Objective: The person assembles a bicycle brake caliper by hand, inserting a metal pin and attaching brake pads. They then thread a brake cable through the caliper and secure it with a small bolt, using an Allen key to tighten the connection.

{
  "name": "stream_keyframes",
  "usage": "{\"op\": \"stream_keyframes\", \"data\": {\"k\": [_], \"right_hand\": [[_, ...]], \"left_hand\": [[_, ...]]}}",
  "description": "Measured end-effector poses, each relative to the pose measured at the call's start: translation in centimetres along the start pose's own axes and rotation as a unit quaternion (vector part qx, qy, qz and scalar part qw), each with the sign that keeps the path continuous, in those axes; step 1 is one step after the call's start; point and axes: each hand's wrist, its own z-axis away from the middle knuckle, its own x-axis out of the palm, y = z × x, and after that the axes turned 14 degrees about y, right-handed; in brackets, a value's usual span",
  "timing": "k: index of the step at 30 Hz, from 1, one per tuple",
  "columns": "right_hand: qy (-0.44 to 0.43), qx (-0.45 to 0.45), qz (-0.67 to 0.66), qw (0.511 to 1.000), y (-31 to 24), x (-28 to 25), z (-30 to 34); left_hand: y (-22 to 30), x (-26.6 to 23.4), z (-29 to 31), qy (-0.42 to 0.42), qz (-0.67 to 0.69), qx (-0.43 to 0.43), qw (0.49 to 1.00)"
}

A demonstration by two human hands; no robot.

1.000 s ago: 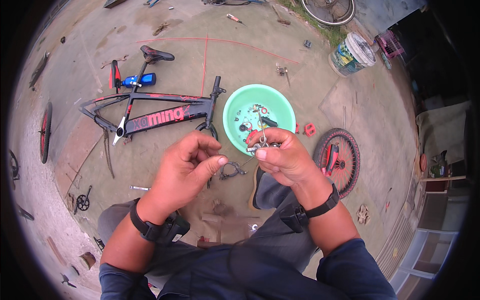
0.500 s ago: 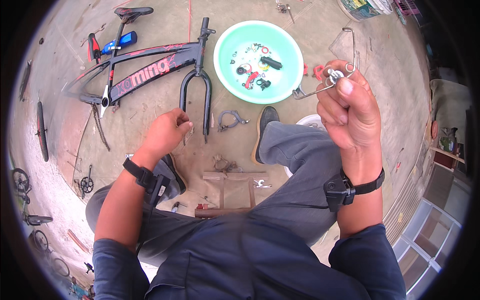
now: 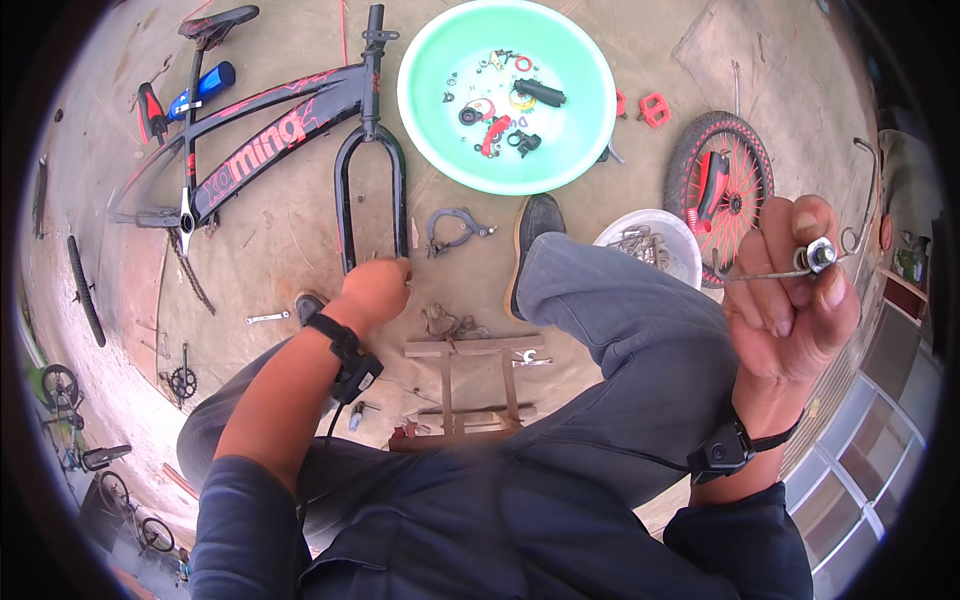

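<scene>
My right hand (image 3: 785, 285), raised at the right, pinches a bent metal wire bracket (image 3: 866, 200) with coiled loops. A bolt with a nut (image 3: 820, 254) shows at its middle, between thumb and fingers. My left hand (image 3: 376, 297) is closed just below the lower ends of the black bicycle fork (image 3: 398, 190). Its fingers are curled away, so what they hold, if anything, is hidden; I cannot tell whether it touches the fork. The fork is joined to a black bicycle frame (image 3: 270, 155) with red markings, lying on the floor.
A green basin (image 3: 430, 150) holds small parts and a black grip. Right of it are red pedals (image 3: 654, 110), a spoked wheel (image 3: 740, 130) and a white bucket (image 3: 690, 235) of metal pieces. A grey clamp-like part (image 3: 450, 228), wrenches (image 3: 268, 318) and a low wooden stool (image 3: 445, 380) lie nearer.
My right hand has moved right and nearer with the wire bracket, uncovering the wheel and bucket. My left hand has shifted right and nearer, below the fork ends. The view has shifted too.
</scene>
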Motion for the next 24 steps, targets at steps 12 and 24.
{"op": "stream_keyframes", "data": {"k": [12, 24], "right_hand": [[0.041, -0.014, -0.071, 0.997, -0.4, -2.5, 0.0], [0.110, -0.007, -0.073, 0.991, -0.2, -4.7, -0.8]], "left_hand": [[1.9, 4.1, -5.6, -0.006, -0.016, 0.016, 1.000], [3.4, 6.7, -10.7, 0.076, -0.046, 0.059, 0.994]]}}
